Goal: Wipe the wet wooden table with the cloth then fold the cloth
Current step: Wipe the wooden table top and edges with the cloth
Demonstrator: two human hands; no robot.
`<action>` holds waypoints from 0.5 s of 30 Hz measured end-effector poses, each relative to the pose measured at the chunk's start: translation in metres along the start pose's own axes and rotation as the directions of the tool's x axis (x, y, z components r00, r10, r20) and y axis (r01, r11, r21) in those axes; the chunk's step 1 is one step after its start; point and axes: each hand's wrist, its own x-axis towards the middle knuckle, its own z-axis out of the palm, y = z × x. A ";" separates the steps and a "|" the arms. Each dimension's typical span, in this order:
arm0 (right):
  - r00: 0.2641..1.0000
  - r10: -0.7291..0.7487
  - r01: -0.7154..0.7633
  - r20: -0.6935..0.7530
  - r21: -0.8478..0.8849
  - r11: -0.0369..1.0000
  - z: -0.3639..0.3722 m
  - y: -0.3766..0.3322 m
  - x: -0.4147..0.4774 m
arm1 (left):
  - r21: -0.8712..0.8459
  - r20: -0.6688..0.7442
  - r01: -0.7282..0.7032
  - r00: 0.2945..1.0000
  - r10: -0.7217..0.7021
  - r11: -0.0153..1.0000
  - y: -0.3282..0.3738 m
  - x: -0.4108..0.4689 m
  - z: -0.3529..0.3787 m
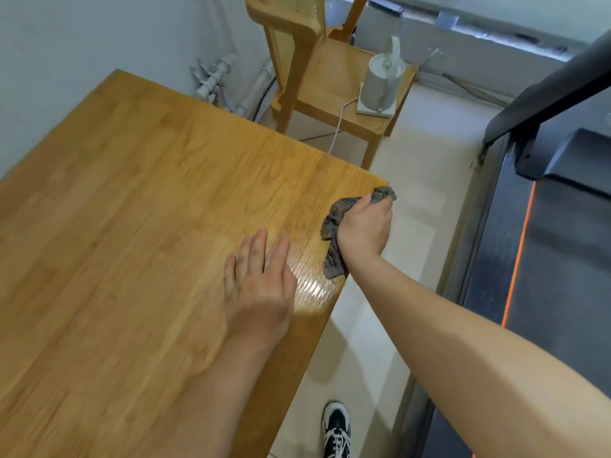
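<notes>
**Wiping along the table's right edge**

The cloth (334,233) sits bunched on the right edge of the table (132,226), near its far corner. Its long axis runs along that edge, with one end poking toward the corner and the tail trailing back toward me. My right grip (363,226) is curled tight round its middle. My left grip (261,282) lies flat on the wood just beside, fingers straight. I judge wiping is under way. A wet sheen (314,287) shows by the tail, so the next move calls for dragging the cloth over it before folding.
</notes>
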 end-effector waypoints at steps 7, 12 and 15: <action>0.950 -0.251 0.301 0.186 -0.340 0.891 -0.004 -0.030 0.067 | 0.044 0.041 0.020 0.999 -0.022 0.999 0.000 0.005 -0.003; 0.799 -0.307 0.557 0.517 -0.443 0.703 -0.003 -0.061 0.080 | 0.051 0.111 0.021 0.994 -0.027 0.998 0.004 0.004 -0.007; 0.697 -0.400 0.688 0.595 -0.399 0.606 0.026 -0.089 0.061 | 0.034 0.141 0.028 0.990 -0.032 0.999 0.006 0.005 -0.010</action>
